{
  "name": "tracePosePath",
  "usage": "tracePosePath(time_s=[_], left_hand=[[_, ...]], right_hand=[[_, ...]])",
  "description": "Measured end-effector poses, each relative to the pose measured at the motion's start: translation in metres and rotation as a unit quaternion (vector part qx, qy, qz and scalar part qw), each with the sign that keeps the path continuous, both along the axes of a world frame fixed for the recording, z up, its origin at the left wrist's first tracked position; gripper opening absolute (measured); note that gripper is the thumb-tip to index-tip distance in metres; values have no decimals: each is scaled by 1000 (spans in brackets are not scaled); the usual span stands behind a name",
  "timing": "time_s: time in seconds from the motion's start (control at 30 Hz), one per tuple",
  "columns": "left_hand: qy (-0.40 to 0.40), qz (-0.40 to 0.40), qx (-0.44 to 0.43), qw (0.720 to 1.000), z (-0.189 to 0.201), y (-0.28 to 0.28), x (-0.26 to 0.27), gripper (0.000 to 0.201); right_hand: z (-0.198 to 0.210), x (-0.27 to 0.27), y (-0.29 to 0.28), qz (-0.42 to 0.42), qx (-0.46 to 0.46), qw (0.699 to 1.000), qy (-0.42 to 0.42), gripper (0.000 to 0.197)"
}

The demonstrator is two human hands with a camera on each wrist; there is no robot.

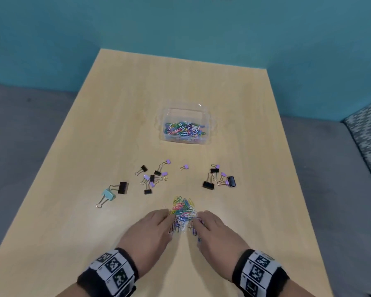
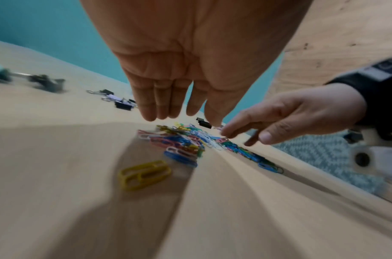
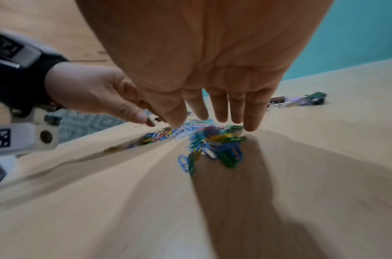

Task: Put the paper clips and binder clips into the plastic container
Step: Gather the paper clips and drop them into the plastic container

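A heap of coloured paper clips lies near the front of the wooden table. My left hand and right hand flank it, palms down, straight fingers touching its sides. The left wrist view shows the left hand with extended fingers over the paper clips. In the right wrist view the right hand spreads over the paper clips. A clear plastic container further back holds many paper clips. Black, purple and one light-blue binder clips lie scattered between.
A second group of binder clips lies to the right of the middle. The light-blue binder clip sits far left. A teal wall stands behind the table; grey floor and a patterned cushion lie to the sides.
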State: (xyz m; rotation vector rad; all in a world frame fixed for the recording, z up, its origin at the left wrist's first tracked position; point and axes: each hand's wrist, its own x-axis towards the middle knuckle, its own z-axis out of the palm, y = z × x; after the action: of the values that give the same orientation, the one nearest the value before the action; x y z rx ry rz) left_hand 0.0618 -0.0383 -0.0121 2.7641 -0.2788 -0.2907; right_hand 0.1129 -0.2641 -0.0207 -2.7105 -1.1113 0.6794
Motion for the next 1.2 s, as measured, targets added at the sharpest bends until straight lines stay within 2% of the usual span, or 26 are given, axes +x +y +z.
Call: tracePosePath(time_s=[0.1, 0.17, 0.23, 0.3, 0.47, 0.57, 0.8, 0.97, 1.07, 1.2], left_hand=[[42, 96, -20, 994, -3, 13, -28, 71], [83, 125, -21, 988, -12, 15, -43, 85], [97, 113, -12, 989, -18, 8, -48, 96], [90, 106, -17, 990, -20, -5, -41, 98], [71, 122, -44, 989, -24, -28, -8, 90], [66, 129, -44, 988, -28, -34, 9, 84], [23, 141, -34, 989, -25, -36, 30, 44], [22, 130, -11, 991, -29, -34, 46, 23], [33, 128, -9, 991, -25, -31, 48, 21], [37, 130, -18, 991, -24, -30, 46, 23]], right_hand=[[12, -16, -22, -111, -6, 994, 24, 68], [10, -29, -29, -184, -24, 982, 47, 82], [7, -39, -22, -201, -38, 978, 44, 94], [1, -43, -6, -193, -38, 980, 28, 99], [-4, -26, 33, -222, -18, 973, 57, 93], [-9, -9, 47, -231, -8, 971, 61, 81], [-7, 13, 60, -199, 39, 979, 0, 49], [0, 30, 58, -136, -5, 991, -10, 48], [8, 31, 58, -118, -36, 992, 6, 49], [12, 32, 56, -111, -33, 993, 31, 48]])
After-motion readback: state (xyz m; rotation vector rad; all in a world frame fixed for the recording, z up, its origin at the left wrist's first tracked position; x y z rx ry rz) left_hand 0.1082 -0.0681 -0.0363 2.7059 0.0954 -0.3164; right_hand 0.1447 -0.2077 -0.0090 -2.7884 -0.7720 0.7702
